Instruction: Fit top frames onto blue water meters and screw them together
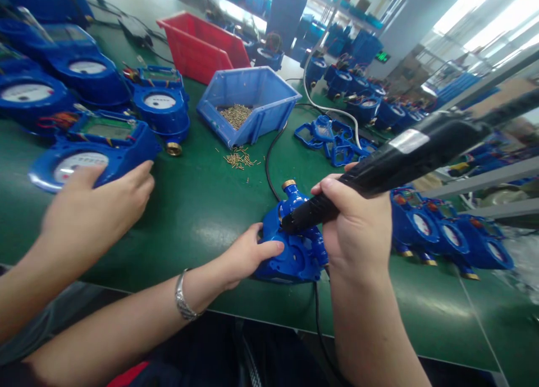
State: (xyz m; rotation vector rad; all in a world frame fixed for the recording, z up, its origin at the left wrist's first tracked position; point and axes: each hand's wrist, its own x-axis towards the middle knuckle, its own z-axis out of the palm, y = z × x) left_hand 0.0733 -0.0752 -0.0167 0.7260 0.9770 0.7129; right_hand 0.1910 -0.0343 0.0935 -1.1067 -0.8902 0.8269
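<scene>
A blue water meter [290,258] lies back side up on the green bench, its brass-ended pipe pointing away from me. My left hand [248,255] grips the meter's left side, thumb on top and fingers around the edge. In my right hand [357,224] is a black electric screwdriver [391,156], held at a slant. Its nose reaches down onto the meter beside the pipe body; the bit and any screw under it are hidden. A black cable runs from the meter's underside over the bench edge.
A co-worker's hand [101,201] holds another water meter [92,145] at the left. Loose brass screws [240,159] lie before a blue bin [269,114] of screws; a red bin [202,44] stands behind. Blue plastic frames [332,137] and several meters [446,230] sit to the right.
</scene>
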